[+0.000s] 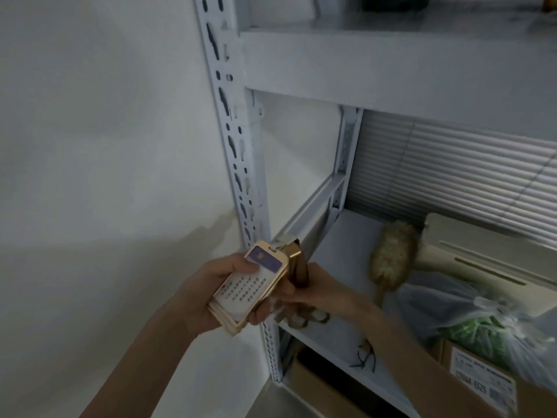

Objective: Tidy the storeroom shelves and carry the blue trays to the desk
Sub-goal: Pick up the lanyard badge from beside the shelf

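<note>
my left hand (208,297) fingers wrap card stack (250,292), long axis aimed at shelf (340,267) front-left corner; my right hand (316,289), nearer shelf, pinches upright gold holders (297,263) just beside stack.

Storeroom: white slotted metal shelving (232,140) against bare wall (90,146), cardboard boxes (470,366), bagged goods (470,321).

A single wide-angle head camera looked forward and down from close above the left hand (211,294) and right hand (313,289), both at 6 o'clock. The post (232,140) rose toward 12; the shelf (340,260) lay at 4, the wall (105,146) at 9.
</note>
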Demonstrator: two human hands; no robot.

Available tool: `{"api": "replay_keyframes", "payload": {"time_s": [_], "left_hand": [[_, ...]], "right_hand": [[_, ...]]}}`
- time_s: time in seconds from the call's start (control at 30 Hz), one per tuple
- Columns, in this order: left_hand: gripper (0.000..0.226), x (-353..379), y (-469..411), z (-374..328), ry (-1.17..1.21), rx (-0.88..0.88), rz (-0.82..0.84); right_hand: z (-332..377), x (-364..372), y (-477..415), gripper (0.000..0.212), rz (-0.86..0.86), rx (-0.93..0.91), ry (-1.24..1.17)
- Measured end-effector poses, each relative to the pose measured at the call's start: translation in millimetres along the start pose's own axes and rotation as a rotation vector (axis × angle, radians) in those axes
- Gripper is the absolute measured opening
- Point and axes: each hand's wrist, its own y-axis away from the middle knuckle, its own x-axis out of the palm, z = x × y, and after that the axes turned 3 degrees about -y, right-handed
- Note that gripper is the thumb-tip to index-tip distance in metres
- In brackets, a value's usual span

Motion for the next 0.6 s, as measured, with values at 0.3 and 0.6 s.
{"api": "replay_keyframes", "payload": {"time_s": [0.3,0.6], "left_hand": [[0.042,-0.3,8.7,-5.5,-0.076,0.117,-0.097],[0.044,-16.6,-6.2,31.4,-0.421,0.061,-0.301]], "right_hand": [[36.7,-56.1,14.0,0.017,-0.366,-0.116,0.083],[58.9,-72.4,29.7,0.039,-0.238,-0.074,-0.364]]}}
